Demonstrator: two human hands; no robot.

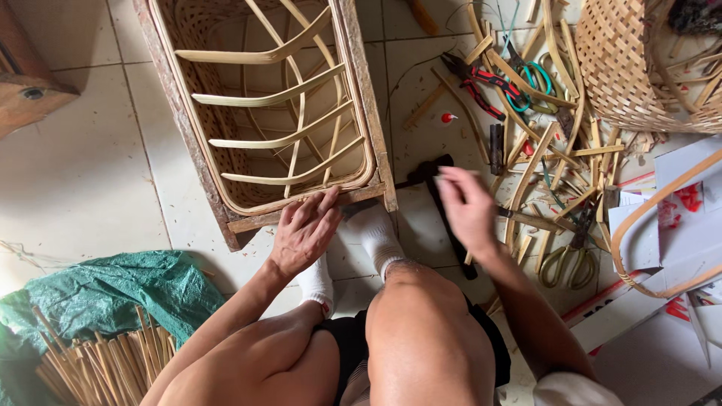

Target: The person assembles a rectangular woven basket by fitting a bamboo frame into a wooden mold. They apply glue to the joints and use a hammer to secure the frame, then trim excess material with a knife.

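The left hand reaches down past the knee and lies flat on the near rim of the bamboo basket frame. Its fingers are spread out and loose, pressing on the edge, not gripping.

The right hand hangs in the air over the tiled floor, just right of the frame. It is blurry, so I cannot tell if its fingers pinch anything.

The frame lies on the floor in front of the feet in white socks. It is long, with woven sides and curved strips across the top.

Red pliers, scissors and bamboo strips lie to the right.
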